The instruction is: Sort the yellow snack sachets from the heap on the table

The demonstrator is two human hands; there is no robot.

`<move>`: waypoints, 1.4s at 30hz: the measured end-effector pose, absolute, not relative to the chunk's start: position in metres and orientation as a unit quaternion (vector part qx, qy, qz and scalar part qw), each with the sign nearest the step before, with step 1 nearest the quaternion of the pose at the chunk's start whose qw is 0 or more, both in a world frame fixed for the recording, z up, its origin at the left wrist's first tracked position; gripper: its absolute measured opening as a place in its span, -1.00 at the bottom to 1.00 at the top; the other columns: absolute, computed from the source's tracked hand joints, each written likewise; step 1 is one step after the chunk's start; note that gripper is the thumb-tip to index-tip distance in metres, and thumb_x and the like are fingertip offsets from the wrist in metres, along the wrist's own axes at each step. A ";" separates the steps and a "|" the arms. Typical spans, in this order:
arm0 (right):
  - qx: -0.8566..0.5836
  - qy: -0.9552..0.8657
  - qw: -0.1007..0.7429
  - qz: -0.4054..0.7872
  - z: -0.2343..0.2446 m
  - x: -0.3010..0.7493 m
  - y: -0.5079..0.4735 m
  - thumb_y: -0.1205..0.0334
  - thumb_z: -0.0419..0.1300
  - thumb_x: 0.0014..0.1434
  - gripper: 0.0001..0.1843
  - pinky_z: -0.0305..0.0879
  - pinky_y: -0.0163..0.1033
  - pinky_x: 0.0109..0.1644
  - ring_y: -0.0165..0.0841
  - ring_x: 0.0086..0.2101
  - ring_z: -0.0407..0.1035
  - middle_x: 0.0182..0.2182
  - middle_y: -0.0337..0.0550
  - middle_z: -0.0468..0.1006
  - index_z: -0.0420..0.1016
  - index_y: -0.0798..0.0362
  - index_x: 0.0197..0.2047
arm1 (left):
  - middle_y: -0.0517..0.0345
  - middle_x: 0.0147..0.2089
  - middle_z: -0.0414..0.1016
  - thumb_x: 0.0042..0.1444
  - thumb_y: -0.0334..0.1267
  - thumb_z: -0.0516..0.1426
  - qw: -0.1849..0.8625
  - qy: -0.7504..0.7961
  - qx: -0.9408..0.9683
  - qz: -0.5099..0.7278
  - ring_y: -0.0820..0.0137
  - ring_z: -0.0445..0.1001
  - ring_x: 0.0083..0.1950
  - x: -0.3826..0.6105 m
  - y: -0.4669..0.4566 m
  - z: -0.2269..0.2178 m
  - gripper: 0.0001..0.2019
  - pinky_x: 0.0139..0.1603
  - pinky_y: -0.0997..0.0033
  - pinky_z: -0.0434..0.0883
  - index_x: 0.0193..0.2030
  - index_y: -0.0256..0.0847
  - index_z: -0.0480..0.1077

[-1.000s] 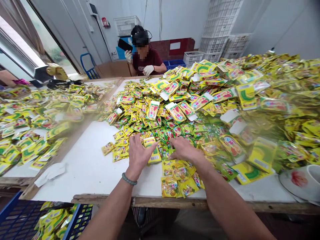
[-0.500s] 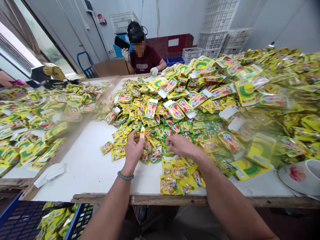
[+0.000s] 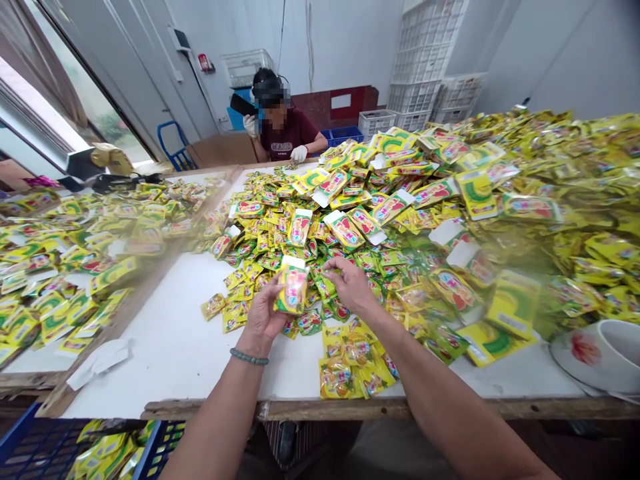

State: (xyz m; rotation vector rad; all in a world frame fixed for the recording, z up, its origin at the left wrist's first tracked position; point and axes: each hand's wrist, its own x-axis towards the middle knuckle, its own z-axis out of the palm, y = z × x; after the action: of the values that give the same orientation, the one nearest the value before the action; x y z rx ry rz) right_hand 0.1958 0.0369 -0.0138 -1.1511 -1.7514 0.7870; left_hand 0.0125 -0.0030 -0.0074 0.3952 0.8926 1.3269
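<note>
My left hand is closed around a small yellow-and-green carton, held upright with its printed face toward me and a white flap at the top. Just right of the carton is my right hand, thumb and fingers pinched together on what looks like a small green packet. Beneath both hands spreads a heap of small shiny packets, some green and some yellow. Closer to me lies a group of yellow packets. Several like cartons, among them an upright one, rest on the heap beyond my hands.
A large pile of packets fills the right side. A white cup stands at the right front. Wooden strips divide the white tabletop. A blue crate is below left. Across the table sits a person wearing gloves.
The carton in my left hand has turned from edge-on to showing its broad printed face. My right hand has risen slightly and moved closer to the carton.
</note>
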 end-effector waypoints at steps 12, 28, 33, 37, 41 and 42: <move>-0.447 -0.627 0.412 0.487 -0.026 0.188 0.037 0.03 0.35 -0.08 -0.54 0.33 -0.23 -0.17 -0.27 -0.15 0.39 -0.17 -0.11 0.48 0.36 0.05 -0.15 | 0.09 -0.30 0.61 -0.36 -0.23 0.48 0.653 0.464 0.277 0.531 0.35 0.55 -0.38 0.029 -0.005 -0.021 -0.44 -0.31 0.36 0.51 -0.16 -0.29 0.45; -0.448 -0.605 0.373 0.543 -0.025 0.186 0.031 -0.02 0.35 -0.07 -0.44 0.19 -0.32 -0.45 -0.44 -0.52 0.23 -0.50 -0.40 0.31 0.29 0.01 -0.05 | 0.17 -0.31 0.60 -0.38 -0.30 0.44 0.594 0.493 0.265 0.578 0.34 0.56 -0.37 0.029 -0.002 -0.018 -0.38 -0.28 0.33 0.49 -0.09 -0.24 0.38; -0.434 -0.576 0.410 0.558 -0.020 0.182 0.028 0.06 0.31 -0.04 -0.52 0.19 -0.32 -0.42 -0.41 -0.49 0.25 -0.51 -0.41 0.30 0.21 -0.02 -0.11 | 0.13 -0.30 0.60 -0.40 -0.27 0.46 0.601 0.503 0.268 0.561 0.31 0.57 -0.35 0.029 -0.001 -0.018 -0.33 -0.27 0.32 0.50 -0.06 -0.25 0.38; -0.476 -0.671 0.389 0.415 -0.018 0.180 0.022 0.17 0.14 0.10 -0.67 0.12 -0.30 -0.38 -0.39 -0.48 0.17 -0.51 -0.39 0.21 0.24 -0.02 -0.05 | 0.10 -0.25 0.61 -0.36 -0.24 0.47 0.609 0.490 0.298 0.548 0.32 0.58 -0.33 0.028 -0.002 -0.020 -0.34 -0.24 0.33 0.51 -0.06 -0.24 0.37; -0.468 -0.709 0.377 0.369 -0.013 0.185 0.023 0.23 0.08 0.12 -0.67 0.07 -0.29 -0.35 -0.38 -0.46 0.12 -0.50 -0.38 0.15 0.27 -0.03 -0.02 | 0.10 -0.25 0.60 -0.27 -0.16 0.45 0.631 0.480 0.321 0.518 0.33 0.57 -0.37 0.024 -0.004 -0.020 -0.40 -0.29 0.35 0.50 -0.06 -0.23 0.38; -0.469 -0.694 0.396 0.375 -0.013 0.188 0.026 0.23 0.10 0.11 -0.66 0.07 -0.29 -0.35 -0.38 -0.46 0.12 -0.50 -0.38 0.13 0.27 -0.03 -0.01 | 0.11 -0.27 0.60 -0.25 -0.15 0.45 0.642 0.481 0.333 0.495 0.34 0.56 -0.39 0.023 -0.005 -0.019 -0.42 -0.31 0.35 0.50 -0.08 -0.23 0.39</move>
State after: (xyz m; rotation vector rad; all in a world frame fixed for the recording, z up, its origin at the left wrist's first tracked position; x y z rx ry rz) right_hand 0.1876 0.0255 -0.0127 -1.1888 -1.7591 0.9515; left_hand 0.0234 -0.0051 -0.0192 0.7579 1.0972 1.1292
